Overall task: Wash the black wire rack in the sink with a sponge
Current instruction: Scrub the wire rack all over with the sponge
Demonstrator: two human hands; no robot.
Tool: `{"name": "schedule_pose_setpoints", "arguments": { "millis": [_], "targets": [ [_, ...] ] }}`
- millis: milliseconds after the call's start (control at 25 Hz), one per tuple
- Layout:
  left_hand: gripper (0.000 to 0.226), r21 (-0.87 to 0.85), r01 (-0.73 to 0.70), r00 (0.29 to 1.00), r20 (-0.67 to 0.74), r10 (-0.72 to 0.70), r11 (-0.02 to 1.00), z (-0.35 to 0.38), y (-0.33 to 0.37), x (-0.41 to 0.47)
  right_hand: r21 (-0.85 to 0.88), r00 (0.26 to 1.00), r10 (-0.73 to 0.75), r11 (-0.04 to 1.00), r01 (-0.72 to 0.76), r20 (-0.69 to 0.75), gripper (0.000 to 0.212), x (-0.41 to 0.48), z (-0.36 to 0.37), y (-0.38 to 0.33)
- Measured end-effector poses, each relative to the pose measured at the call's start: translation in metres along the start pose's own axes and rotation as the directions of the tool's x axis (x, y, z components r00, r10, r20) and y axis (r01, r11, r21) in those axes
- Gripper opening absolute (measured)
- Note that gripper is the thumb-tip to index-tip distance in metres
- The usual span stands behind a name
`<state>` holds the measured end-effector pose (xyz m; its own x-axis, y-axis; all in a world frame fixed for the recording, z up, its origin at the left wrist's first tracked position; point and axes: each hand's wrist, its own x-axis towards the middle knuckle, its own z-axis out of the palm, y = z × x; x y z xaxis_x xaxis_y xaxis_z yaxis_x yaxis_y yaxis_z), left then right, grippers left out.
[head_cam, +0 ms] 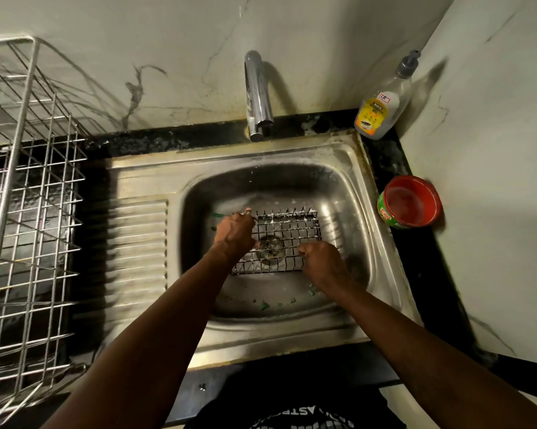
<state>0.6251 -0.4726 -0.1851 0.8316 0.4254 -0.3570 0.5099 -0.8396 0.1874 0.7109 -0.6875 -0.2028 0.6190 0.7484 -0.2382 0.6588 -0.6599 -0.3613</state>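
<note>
The black wire rack (pixel 287 235) lies tilted in the steel sink (pixel 347 187), over the drain, with white foam on its wires. My left hand (pixel 234 232) grips the rack's left edge, fingers curled round the wires. My right hand (pixel 321 263) is curled into a fist at the rack's front right corner. The sponge is almost wholly hidden inside it; only a trace of green (pixel 311 293) shows under the hand. Small green crumbs (pixel 264 305) lie on the sink floor.
The chrome tap (pixel 257 97) stands behind the basin, no water running. A dish-soap bottle (pixel 381 106) and a red tub (pixel 411 202) sit on the black counter at right. A metal drying rack (pixel 28 193) stands at left, beside the ribbed drainboard (pixel 137 243).
</note>
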Motion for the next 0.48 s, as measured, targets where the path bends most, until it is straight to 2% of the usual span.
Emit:
{"name": "schedule_pose_setpoints", "arguments": {
  "millis": [120, 200, 280, 320, 400, 480],
  "targets": [
    [0.039, -0.122, -0.061, 0.997, -0.049, 0.055, 0.991, 0.004, -0.017, -0.004, 0.173, 0.999, 0.015, 0.985, -0.006, -0.046, 0.041, 0.017, 0.001, -0.006],
    [0.03, -0.261, 0.003, 0.985, -0.168, -0.049, 0.965, 0.008, -0.027, -0.007, 0.256, 0.995, 0.017, 0.967, 0.008, -0.096, 0.037, 0.029, 0.001, -0.008],
    [0.023, -0.404, 0.127, 0.949, -0.217, -0.229, 0.906, 0.013, -0.033, -0.01, 0.3, 0.987, 0.06, 0.954, -0.012, -0.151, 0.036, 0.042, 0.003, -0.009],
    [0.024, -0.44, 0.202, 0.933, -0.184, -0.308, 0.875, 0.016, -0.036, -0.01, 0.31, 0.982, 0.087, 0.95, -0.032, -0.167, 0.037, 0.047, 0.003, -0.01],
    [0.025, -0.516, 0.336, 0.915, -0.017, -0.402, 0.788, 0.027, -0.042, -0.008, 0.318, 0.977, 0.129, 0.946, -0.07, -0.168, 0.041, 0.056, 0.004, -0.014],
    [0.032, -0.66, 0.438, 0.877, 0.165, -0.451, 0.611, 0.028, -0.045, -0.003, 0.316, 0.977, 0.165, 0.942, -0.117, -0.132, 0.046, 0.062, 0.004, -0.018]
  ]
}}
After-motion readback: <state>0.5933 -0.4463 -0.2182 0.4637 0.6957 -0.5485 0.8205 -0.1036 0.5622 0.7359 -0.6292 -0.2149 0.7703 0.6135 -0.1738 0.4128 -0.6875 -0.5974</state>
